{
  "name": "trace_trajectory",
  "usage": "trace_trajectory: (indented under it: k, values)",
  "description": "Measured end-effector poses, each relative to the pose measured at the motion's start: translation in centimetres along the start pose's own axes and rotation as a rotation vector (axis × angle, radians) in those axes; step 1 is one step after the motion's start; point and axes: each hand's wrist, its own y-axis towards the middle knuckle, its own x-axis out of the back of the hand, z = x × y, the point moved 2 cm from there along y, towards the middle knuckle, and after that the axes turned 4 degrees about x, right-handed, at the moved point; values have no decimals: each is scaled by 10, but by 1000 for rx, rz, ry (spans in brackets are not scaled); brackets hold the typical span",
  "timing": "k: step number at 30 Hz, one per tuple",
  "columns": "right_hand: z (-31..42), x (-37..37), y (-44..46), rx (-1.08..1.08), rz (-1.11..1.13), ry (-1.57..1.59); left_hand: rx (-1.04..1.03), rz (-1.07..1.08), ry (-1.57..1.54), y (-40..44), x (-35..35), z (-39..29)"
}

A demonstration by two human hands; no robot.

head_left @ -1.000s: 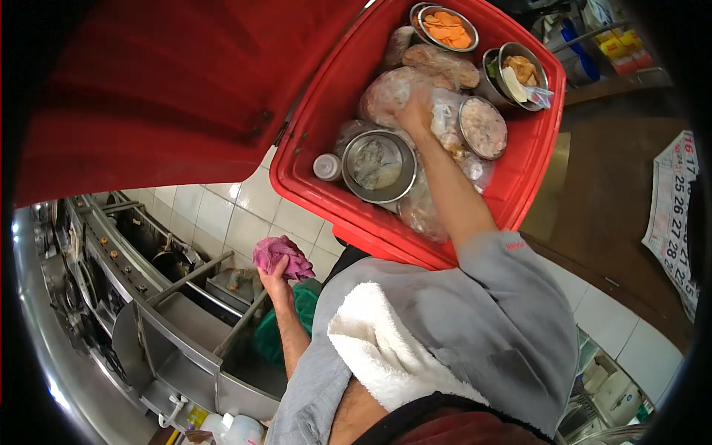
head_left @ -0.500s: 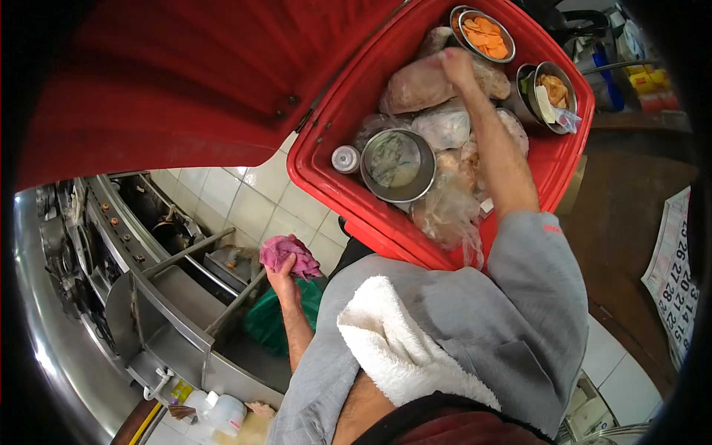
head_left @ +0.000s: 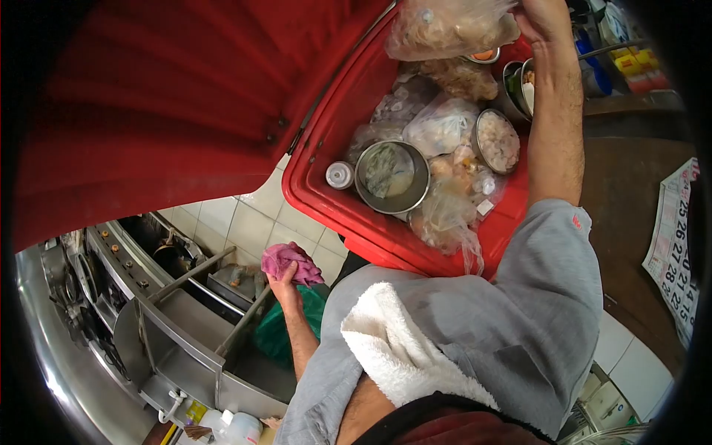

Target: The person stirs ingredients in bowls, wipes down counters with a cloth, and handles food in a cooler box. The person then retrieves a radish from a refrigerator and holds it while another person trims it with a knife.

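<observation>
A: Hands, on my feed?
B: Right hand (head_left: 545, 26) grips the filled bag (head_left: 445, 30) over the red bin's (head_left: 326, 211) far end; left hand (head_left: 283, 280) clutches a pink cloth (head_left: 289, 261) outside.
A: Clearance?
B: Raised lid (head_left: 185, 96) walls the left edge (tiled floor (head_left: 259, 215) below); steel pot (head_left: 393, 176) crowds that side.

Pale, square floor tiles (head_left: 293, 215) with thin dark grout show left of center, and white tiles (head_left: 630, 363) at the near right. Steel kitchen fixtures (head_left: 211, 315) with rails and open compartments fill the left, beside a curved, glossy metal edge (head_left: 55, 363). At the right, a numbered calendar (head_left: 671, 252) overlaps a dark brown panel (head_left: 627, 200). Bright reflections streak the metal.
</observation>
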Motion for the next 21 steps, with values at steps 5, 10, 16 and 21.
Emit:
trace_trajectory:
  k: [5,10,16,21]
  values:
    - [-50,-1,-7,-57,106,-245,13,3,4,-3,-9,-4]
    - [-137,-15,-57,-282,-46,-176,8,-2,2,-5,-7,-4]
    - [-251,-48,-146,-367,208,-508,-12,7,59,-7,-6,-4]
    - [-246,-48,-161,-243,448,-469,7,10,95,-3,-9,6]
